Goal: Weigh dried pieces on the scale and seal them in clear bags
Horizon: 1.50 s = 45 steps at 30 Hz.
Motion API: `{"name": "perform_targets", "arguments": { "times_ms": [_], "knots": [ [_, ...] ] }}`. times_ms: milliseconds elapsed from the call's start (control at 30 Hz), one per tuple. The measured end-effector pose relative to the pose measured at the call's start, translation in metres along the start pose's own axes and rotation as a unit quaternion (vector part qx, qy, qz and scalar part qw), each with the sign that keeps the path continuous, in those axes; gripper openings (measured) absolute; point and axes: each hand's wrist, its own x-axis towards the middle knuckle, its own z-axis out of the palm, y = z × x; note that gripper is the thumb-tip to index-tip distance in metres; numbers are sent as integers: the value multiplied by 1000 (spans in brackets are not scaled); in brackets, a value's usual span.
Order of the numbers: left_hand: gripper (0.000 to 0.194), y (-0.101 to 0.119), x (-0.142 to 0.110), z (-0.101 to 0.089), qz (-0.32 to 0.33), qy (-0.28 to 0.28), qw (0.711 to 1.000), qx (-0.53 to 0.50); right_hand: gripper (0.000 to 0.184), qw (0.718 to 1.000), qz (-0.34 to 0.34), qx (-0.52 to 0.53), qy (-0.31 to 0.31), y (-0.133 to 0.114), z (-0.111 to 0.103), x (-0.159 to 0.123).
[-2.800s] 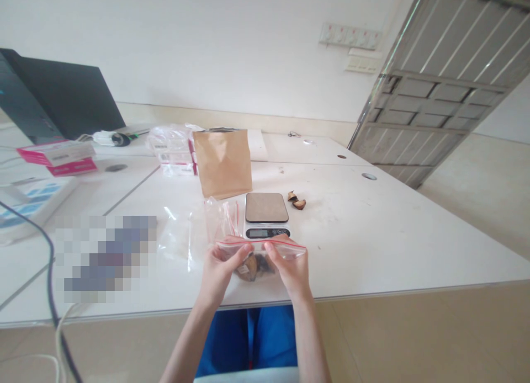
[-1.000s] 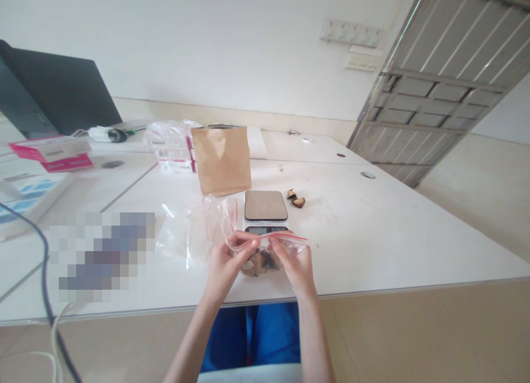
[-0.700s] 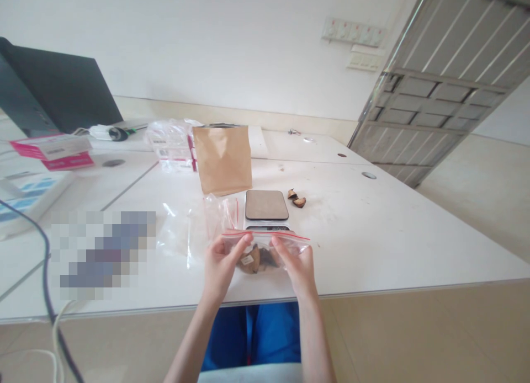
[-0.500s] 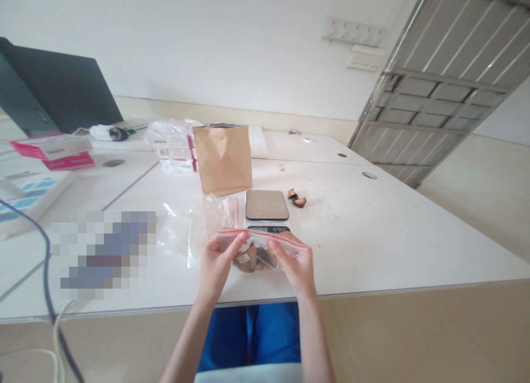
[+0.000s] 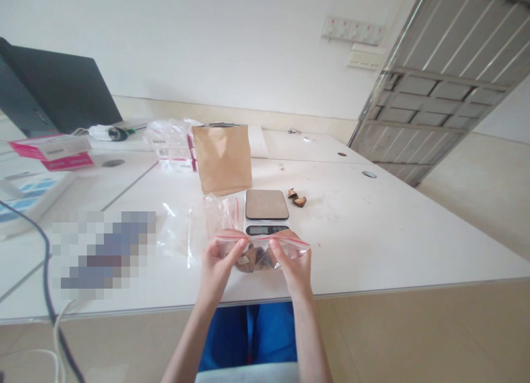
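Note:
A clear zip bag (image 5: 265, 244) with a red seal line hangs between my two hands near the table's front edge. Brown dried pieces (image 5: 247, 260) show through its plastic. My left hand (image 5: 221, 256) pinches the seal on the left, thumb on top. On the other side my right hand (image 5: 292, 256) grips the seal in the same way. Just beyond the bag lies a digital kitchen scale (image 5: 267, 205), its plate bare and its dark display (image 5: 260, 230) partly behind my fingers. Two or so loose dried pieces (image 5: 298, 201) rest right of the scale.
A brown paper pouch (image 5: 223, 159) stands behind the scale. Flat clear zip bags (image 5: 219, 214) lie to the left, and plastic-wrapped boxes (image 5: 171, 145) are further back. A black monitor (image 5: 66, 85), pink-and-white boxes (image 5: 58, 148) and a dark cable (image 5: 45, 261) occupy the left side.
Both hands have lowered the bag's seal slightly toward me, still pinching it. More of the scale's display now shows above the bag.

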Motion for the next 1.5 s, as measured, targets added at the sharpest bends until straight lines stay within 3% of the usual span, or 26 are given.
{"name": "perform_targets", "arguments": {
  "times_ms": [100, 267, 367, 633, 933, 1167, 1367, 1500],
  "knots": [
    [22, -2, 3, -4, 22, -61, 998, -25, 19, 1000, 12, 25, -6, 2, -1, 1],
    [16, -1, 1, -1, -7, -78, 997, -20, 31, 993, 60, 82, -62, 8, -6, 0],
    [17, 2, -1, 1, -7, -86, 996, -20, 25, 993, 73, 60, -76, 8, -4, -1],
    [19, 4, -1, 5, 0, -80, 997, -4, 18, 997, 30, 38, -52, 6, 3, 0],
    [17, 1, -11, 16, 20, -3, 999, 37, 7, 999, -51, -12, 14, 8, 9, -1],
    [18, -4, -9, 13, 32, -19, 998, 42, 10, 999, -15, 14, -41, 5, 10, -1],
    [25, -2, -10, 18, 2, -16, 999, 29, 16, 999, -11, 11, 35, 8, 16, -2],
    [29, 4, -9, 18, -48, -2, 999, -13, 23, 999, 17, 15, 47, 10, 14, -2]
  ]
}}
